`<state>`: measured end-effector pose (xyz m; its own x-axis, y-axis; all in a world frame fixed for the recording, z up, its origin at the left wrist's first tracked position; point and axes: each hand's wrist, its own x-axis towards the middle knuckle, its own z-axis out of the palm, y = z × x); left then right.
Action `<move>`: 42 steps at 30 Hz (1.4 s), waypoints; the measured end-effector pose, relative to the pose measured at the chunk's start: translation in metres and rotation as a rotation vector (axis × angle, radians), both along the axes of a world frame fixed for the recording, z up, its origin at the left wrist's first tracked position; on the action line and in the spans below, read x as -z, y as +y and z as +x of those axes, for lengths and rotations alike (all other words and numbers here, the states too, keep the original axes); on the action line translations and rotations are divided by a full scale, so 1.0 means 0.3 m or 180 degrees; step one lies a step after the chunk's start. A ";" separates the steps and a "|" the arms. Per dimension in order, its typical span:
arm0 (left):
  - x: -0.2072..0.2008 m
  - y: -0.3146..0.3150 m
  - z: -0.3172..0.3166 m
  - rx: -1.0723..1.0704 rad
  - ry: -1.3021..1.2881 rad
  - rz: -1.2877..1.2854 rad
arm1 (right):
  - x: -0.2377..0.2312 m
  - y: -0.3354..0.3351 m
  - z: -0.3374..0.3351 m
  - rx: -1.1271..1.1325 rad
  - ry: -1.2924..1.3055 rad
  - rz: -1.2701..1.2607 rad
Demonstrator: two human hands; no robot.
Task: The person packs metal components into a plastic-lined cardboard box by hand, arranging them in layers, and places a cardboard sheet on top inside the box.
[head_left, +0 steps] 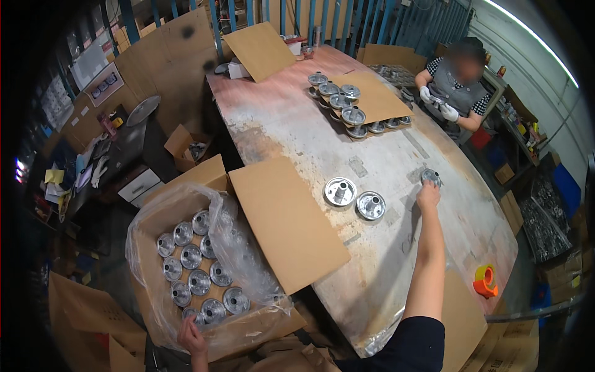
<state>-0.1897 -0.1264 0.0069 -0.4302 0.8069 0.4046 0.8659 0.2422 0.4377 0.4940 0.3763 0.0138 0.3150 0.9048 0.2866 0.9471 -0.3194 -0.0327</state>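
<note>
My right hand [429, 194] reaches across the table, its fingers closed on a round silvery metal part [431, 177]. Two similar flanged parts stand nearby, one with its central hub up [340, 191] and another beside it [370, 205]. My left hand [189, 335] is low at the near left corner of an open cardboard box [145, 291]. Its curled fingers are on a round metal part [193, 315] in that corner, partly covering it. Several more such parts [199, 282] stand in rows on cardboard inside the box, with a clear plastic liner [232, 229] around them.
A box flap [288, 220] overlaps the table's edge. More parts sit on stacked cardboard sheets [372, 96] farther back. Orange and yellow tape rolls [486, 282] lie at the right edge. A co-worker in white gloves [455, 87] handles a part at the far right.
</note>
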 end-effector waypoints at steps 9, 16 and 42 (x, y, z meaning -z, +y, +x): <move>0.026 -0.005 -0.019 -0.0298 0.0080 -0.0056 | 0.099 0.037 0.078 -0.0193 -0.0861 0.0414; -0.049 0.009 0.015 -0.0253 0.0258 0.0035 | 0.069 -0.116 0.031 -0.0591 -0.0698 0.0850; -0.291 0.015 0.164 0.0429 -0.2263 0.0329 | -0.124 -1.181 -1.628 -0.2217 0.7194 -0.3475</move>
<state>-0.1407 -0.1218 0.0942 -0.5171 0.8442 0.1413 0.3832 0.0807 0.9201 0.0056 0.0220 0.0510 -0.8358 0.5042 -0.2172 -0.2526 -0.7045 -0.6633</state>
